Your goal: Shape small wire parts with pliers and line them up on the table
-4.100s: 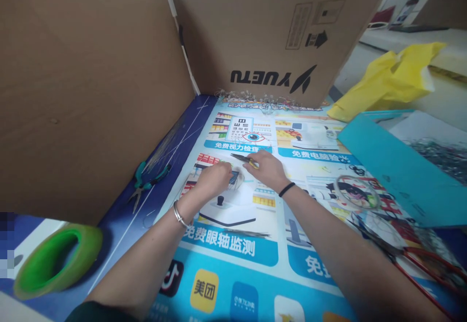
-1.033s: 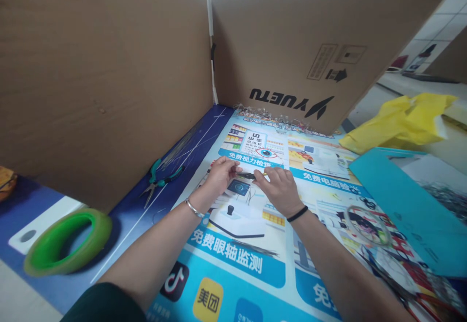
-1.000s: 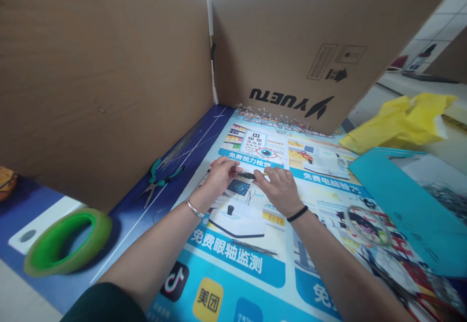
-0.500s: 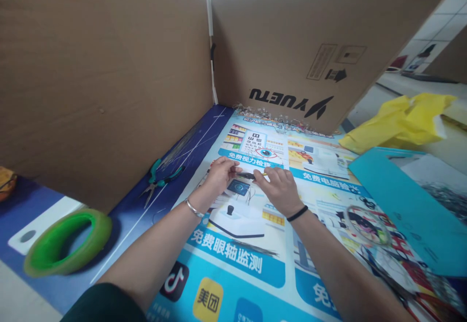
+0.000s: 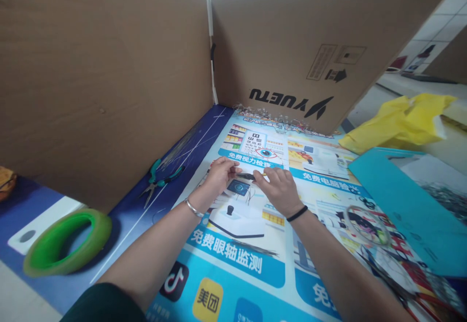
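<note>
My left hand (image 5: 219,175) and my right hand (image 5: 279,188) meet over a printed poster (image 5: 255,263) spread on the table. The right hand is closed on a small dark plier-like tool with yellow handles (image 5: 248,176), whose tip points left toward the left hand. The left fingers pinch something small at that tip; I cannot make out what it is. Thin wire pieces hang just below the hands (image 5: 250,195). A silver bangle is on my left wrist, a black band on my right.
Teal-handled pliers (image 5: 160,180) and a bundle of thin wires lie left by the cardboard wall (image 5: 91,83). A green tape roll (image 5: 62,244) sits near left. A clear tape roll (image 5: 367,224), a teal folder (image 5: 401,205) and a yellow bag (image 5: 401,122) lie right.
Since 4.1 s ago the view has tilted up and both hands have drawn closer together around the tool. Over the last second the hands hardly moved.
</note>
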Demonstrator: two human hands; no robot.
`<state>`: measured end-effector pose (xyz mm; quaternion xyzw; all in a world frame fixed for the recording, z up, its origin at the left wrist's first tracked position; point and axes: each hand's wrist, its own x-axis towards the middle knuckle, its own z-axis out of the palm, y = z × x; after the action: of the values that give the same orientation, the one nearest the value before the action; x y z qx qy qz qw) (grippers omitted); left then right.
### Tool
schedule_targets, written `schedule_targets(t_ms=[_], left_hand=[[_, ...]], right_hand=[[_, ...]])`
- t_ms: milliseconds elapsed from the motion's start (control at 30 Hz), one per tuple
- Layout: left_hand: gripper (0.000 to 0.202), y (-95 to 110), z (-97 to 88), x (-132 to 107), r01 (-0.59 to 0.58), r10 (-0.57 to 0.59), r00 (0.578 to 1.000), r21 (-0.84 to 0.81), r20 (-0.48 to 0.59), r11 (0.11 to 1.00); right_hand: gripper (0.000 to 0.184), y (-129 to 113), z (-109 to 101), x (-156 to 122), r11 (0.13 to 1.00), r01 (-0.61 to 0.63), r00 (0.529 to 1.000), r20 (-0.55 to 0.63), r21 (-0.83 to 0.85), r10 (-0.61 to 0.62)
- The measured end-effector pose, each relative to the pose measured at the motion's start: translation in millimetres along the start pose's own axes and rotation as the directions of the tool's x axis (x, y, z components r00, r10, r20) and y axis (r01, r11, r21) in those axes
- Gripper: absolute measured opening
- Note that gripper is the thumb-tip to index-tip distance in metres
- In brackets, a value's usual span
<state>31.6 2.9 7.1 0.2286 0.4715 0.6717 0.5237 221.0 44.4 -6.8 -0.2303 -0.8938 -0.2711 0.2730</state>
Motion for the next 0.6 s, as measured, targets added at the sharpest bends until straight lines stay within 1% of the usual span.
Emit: schedule_targets(t_ms=[133,267,467,600], left_hand=[[0.014,-1.0,-0.7,0.8,-0.016,0.016,1.000,0.019,-0.001,1.000],[0.015,-1.2,-2.3,0.7,-0.032,0.031,0.999,0.052,0.019,0.998],[0.018,-0.2,-5.5,1.8,-0.087,0.080,0.993,0.085,0.083,0.993],[0.019,1.9,-6.5,1.9,-0.108,0.092,0.987,0.127,0.129,0.986]], right_hand=[[0.021,-0.1,-0.8,1.1,0.999,0.004,1.000,0.003,-0.032,-0.004],[0.021,0.2,-1.7,2.9,1.000,-0.015,0.999,0.030,-0.005,0.015],[0.022,0.3,-3.7,5.6,0.998,-0.027,0.995,0.103,0.057,0.021],[0.024,0.1,-4.5,4.8,0.996,-0.029,0.989,0.146,0.082,0.017]])
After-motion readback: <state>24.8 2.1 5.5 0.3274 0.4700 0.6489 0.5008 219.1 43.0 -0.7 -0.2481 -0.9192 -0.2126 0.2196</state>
